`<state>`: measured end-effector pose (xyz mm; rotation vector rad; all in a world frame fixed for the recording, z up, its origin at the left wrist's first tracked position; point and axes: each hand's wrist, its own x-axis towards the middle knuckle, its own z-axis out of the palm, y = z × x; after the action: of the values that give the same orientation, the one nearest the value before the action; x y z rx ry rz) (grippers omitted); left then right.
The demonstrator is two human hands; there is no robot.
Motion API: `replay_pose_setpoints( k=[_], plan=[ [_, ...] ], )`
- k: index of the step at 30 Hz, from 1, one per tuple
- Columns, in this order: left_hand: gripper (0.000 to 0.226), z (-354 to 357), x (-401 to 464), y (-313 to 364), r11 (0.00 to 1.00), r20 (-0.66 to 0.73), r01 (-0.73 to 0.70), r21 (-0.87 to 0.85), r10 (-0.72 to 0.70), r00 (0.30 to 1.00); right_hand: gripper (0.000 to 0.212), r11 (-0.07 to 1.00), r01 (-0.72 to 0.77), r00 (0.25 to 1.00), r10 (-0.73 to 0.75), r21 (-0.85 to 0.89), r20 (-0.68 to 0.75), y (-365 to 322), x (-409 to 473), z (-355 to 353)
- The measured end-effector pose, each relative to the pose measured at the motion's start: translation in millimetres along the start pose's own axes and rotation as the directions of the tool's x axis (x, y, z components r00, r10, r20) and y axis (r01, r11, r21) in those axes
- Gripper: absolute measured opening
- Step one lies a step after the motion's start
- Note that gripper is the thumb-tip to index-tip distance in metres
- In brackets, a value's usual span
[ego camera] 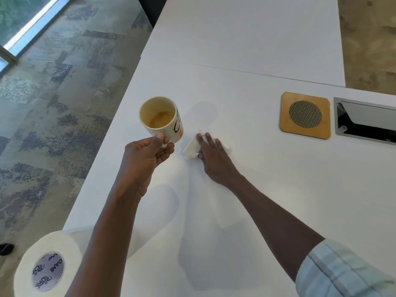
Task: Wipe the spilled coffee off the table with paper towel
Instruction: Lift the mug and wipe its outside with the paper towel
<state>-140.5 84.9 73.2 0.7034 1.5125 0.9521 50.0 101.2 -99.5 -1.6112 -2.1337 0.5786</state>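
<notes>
My left hand [151,150] grips the handle of a cream mug [160,116] and holds it lifted above the white table [267,179], near the table's left edge. The mug has a little brown coffee in its bottom. Just right of the mug, my right hand [211,154] presses flat, fingers straight, on a crumpled white paper towel [190,148] lying on the table. No coffee stain shows on the table around the towel.
A paper towel roll [49,266] stands at the table's near left corner. A square wooden coaster [305,115] with a mesh centre lies at the right, beside an open cable hatch [364,123]. Carpeted floor [53,103] runs along the table's left edge.
</notes>
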Motion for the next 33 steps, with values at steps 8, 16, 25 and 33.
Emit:
replay_pose_setpoints(
  k=[8, 16, 25, 33],
  plan=[
    [0.022, 2.2, -7.5, -0.9, 1.000, 0.008, -0.005, 0.017, 0.005, 1.000, 0.056, 0.993, -0.119, 0.991, 0.119, -0.003, 0.062, -20.0, 63.2, 15.7],
    [0.025, 10.3, -9.6, 4.0, 1.000, 0.028, -0.018, 0.010, 0.018, 0.999, 0.055, 0.982, 0.181, 0.983, -0.179, -0.058, 0.034, -13.9, -16.7, 8.6],
    [0.024, 8.2, -2.7, 15.7, 0.998, 0.042, -0.052, 0.020, 0.051, 0.998, 0.055, 0.979, -0.201, 0.978, 0.199, -0.036, -0.069, 19.1, 71.3, -6.4],
    [0.024, 7.3, -0.2, 21.5, 0.999, 0.046, -0.037, -0.002, 0.037, 0.998, 0.039, 0.984, 0.178, 0.975, -0.178, 0.010, 0.134, -56.4, 38.4, 46.4]
  ],
)
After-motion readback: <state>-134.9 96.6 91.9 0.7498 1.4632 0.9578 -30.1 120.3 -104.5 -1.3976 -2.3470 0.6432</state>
